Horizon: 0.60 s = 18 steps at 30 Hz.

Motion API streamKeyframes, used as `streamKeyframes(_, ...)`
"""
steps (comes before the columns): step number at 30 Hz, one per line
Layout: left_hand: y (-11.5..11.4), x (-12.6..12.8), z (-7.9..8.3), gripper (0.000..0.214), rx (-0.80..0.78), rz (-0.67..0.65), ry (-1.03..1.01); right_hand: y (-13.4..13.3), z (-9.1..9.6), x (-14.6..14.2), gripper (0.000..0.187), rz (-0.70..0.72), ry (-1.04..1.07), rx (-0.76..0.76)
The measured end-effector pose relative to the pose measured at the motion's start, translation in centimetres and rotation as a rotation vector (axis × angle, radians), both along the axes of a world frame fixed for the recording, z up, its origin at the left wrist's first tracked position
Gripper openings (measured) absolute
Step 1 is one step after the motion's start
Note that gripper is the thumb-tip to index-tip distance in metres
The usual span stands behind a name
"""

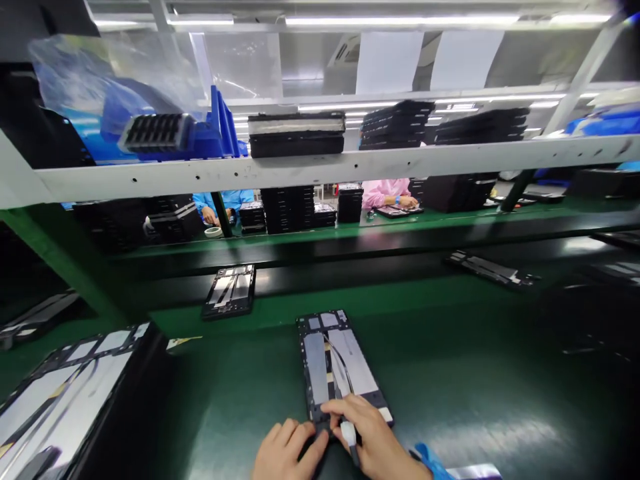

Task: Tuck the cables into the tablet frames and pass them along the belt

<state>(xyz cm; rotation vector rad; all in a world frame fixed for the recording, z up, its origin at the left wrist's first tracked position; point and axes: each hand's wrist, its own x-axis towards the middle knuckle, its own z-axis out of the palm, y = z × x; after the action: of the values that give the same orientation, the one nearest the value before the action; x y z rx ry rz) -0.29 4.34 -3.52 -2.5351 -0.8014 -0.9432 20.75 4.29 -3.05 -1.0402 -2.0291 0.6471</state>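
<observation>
An opened tablet lies face down on the green bench, its silvery battery panels, ribbon cable and black frame exposed. My left hand is at its lower left edge, fingers curled and thumb against the corner. My right hand is closed around a slim tool with a white band and dark end, over the tablet's lower part. The fingers hide the tool's working tip and the spot beneath it. A blue band circles my right wrist.
Stacked opened tablets stand at the left. Another tablet lies behind, and one more at the back right. A white shelf beam crosses above, carrying black stacks and blue bins. Two co-workers' hands show beyond.
</observation>
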Motion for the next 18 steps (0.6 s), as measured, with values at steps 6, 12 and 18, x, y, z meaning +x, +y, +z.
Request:
streamKeyframes(6, -0.5, -0.7, 1.8, 0.038, -0.186, -0.005, 0.112, -0.2, 0.3, 0.3, 0.033, -0.032, 0.091, -0.162)
streamKeyframes(12, -0.5, -0.5, 1.7, 0.036, -0.229, -0.016, 0.215, -0.1, 1.0, 0.3, 0.032, -0.054, 0.090, -0.195)
streamKeyframes(18, -1.2, 0.3, 1.4, 0.034, -0.252, 0.061, 0.224, -1.5, 2.4, 2.3, 0.030, -0.093, 0.235, -0.338)
